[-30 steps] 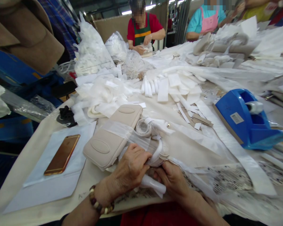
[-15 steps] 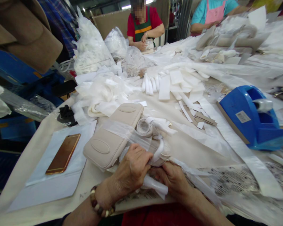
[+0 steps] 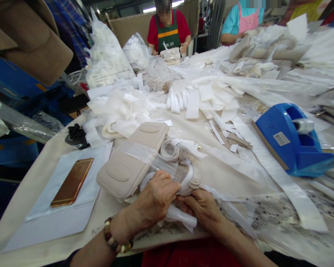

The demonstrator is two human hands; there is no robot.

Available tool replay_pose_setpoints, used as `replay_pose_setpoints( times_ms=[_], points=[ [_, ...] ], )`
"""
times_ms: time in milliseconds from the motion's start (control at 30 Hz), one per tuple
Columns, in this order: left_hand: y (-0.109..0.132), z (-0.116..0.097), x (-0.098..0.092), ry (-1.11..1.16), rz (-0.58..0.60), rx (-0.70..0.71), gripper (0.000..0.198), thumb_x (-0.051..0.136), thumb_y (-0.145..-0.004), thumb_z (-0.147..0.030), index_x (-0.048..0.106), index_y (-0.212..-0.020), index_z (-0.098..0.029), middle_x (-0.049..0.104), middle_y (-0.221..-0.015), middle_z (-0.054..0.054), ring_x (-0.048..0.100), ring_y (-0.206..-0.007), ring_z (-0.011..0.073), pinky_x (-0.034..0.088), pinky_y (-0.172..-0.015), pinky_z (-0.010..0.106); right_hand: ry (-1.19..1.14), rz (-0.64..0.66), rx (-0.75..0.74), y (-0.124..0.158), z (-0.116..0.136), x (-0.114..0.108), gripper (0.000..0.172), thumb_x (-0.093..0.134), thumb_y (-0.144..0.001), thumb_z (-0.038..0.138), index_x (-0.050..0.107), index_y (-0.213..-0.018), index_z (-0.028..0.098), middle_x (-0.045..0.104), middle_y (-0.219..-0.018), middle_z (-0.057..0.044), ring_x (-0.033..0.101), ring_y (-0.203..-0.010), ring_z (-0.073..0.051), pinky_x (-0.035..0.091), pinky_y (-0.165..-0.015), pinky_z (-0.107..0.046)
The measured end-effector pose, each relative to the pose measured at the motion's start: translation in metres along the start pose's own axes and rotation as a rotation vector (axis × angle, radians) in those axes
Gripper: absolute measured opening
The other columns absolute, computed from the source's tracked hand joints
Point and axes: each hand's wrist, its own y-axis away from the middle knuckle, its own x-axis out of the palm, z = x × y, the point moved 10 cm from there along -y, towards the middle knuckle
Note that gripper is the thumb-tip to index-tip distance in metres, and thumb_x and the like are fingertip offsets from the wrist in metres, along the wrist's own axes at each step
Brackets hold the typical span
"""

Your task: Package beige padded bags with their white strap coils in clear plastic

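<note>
A beige bag (image 3: 121,172) lies on the table to the left of my hands, with a clear plastic band around its middle. My left hand (image 3: 156,194), wearing a bead bracelet, is closed around a beige strap (image 3: 185,174) partly wrapped in white foam and plastic. At the near end of that strap my right hand (image 3: 203,209) pinches with thumb and fingers; its exact grip is partly hidden. A white plastic-covered tube (image 3: 180,217) sticks out below, between both hands. Beyond them sits a coiled, wrapped strap part (image 3: 169,150).
A blue tape dispenser (image 3: 289,141) stands at the right. A phone (image 3: 72,181) rests on white sheets at the left. White foam pieces (image 3: 193,104) and plastic bags (image 3: 108,52) are heaped farther back. Across the table a co-worker (image 3: 169,33) handles a pale item.
My right fingers have shifted slightly at the strap end, while my left hand keeps its grip. Across the table, the co-worker's hands have moved apart around the pale item.
</note>
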Motion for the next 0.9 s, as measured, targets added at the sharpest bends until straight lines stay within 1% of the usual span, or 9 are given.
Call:
replay_pose_setpoints(
  times_ms=[67,133,233,367,567,733,833,900],
  points=[
    [0.000,0.000,0.002,0.029,0.045,-0.010,0.019,0.040,-0.085,-0.007,0.058,-0.080,-0.012,0.055,-0.066,0.004,0.045,-0.070,0.0188,0.035,-0.068,0.033,-0.002,-0.012,0.024,0.001,0.001,0.000,0.029,0.056,-0.071,0.041,0.055,-0.051,0.020,0.047,-0.045,0.004,0.039,-0.041,-0.008,0.028,-0.040,-0.020],
    [0.000,0.001,0.003,0.058,0.082,-0.035,0.017,0.042,-0.081,-0.004,0.058,-0.081,-0.011,0.056,-0.069,0.005,0.045,-0.072,0.0195,0.035,-0.070,0.034,0.008,-0.019,0.030,0.001,0.003,-0.001,0.028,0.055,-0.069,0.041,0.054,-0.050,0.020,0.046,-0.044,0.004,0.038,-0.041,-0.008,0.028,-0.040,-0.021],
    [0.001,0.003,0.003,0.073,0.091,-0.073,0.014,0.047,-0.075,-0.003,0.057,-0.078,-0.011,0.056,-0.070,0.005,0.046,-0.074,0.0200,0.035,-0.072,0.035,0.029,-0.026,0.022,0.001,0.005,-0.002,0.028,0.056,-0.068,0.041,0.055,-0.050,0.019,0.046,-0.043,0.004,0.037,-0.040,-0.008,0.027,-0.040,-0.021],
    [0.001,0.006,0.004,0.050,0.089,-0.086,0.010,0.052,-0.074,-0.004,0.058,-0.077,-0.011,0.056,-0.070,0.005,0.046,-0.074,0.0201,0.035,-0.070,0.034,0.013,-0.042,0.011,0.000,0.004,-0.005,0.028,0.060,-0.067,0.039,0.057,-0.048,0.018,0.047,-0.043,0.004,0.038,-0.040,-0.007,0.026,-0.039,-0.020],
    [0.002,0.013,0.011,0.089,0.133,-0.090,0.008,0.056,-0.077,-0.007,0.060,-0.081,-0.012,0.057,-0.069,0.004,0.047,-0.075,0.0201,0.036,-0.072,0.034,-0.184,-0.003,0.106,-0.003,-0.004,-0.001,0.021,0.068,-0.057,0.038,0.065,-0.053,0.017,0.050,-0.039,0.004,0.041,-0.035,-0.006,0.028,-0.037,-0.019],
    [0.003,0.011,0.009,0.092,0.118,-0.058,0.010,0.052,-0.080,-0.007,0.060,-0.081,-0.012,0.056,-0.068,0.004,0.047,-0.073,0.0193,0.036,-0.071,0.033,-0.201,0.001,0.112,-0.003,-0.001,-0.001,0.021,0.071,-0.053,0.037,0.067,-0.052,0.016,0.051,-0.036,0.004,0.040,-0.032,-0.006,0.028,-0.035,-0.018],
    [0.003,0.009,0.005,0.074,0.071,-0.071,0.011,0.051,-0.078,-0.006,0.060,-0.080,-0.012,0.056,-0.068,0.004,0.047,-0.073,0.0192,0.035,-0.071,0.033,-0.199,-0.001,0.099,-0.004,-0.002,-0.002,0.023,0.071,-0.054,0.038,0.067,-0.052,0.016,0.051,-0.036,0.004,0.040,-0.031,-0.006,0.028,-0.034,-0.018],
    [0.003,0.008,0.003,0.053,0.024,-0.092,0.013,0.050,-0.074,-0.004,0.059,-0.077,-0.013,0.055,-0.067,0.004,0.046,-0.072,0.0189,0.035,-0.070,0.033,-0.188,0.004,0.094,-0.005,-0.003,-0.002,0.025,0.071,-0.055,0.040,0.066,-0.052,0.016,0.050,-0.036,0.004,0.040,-0.032,-0.006,0.028,-0.034,-0.018]
  ],
)
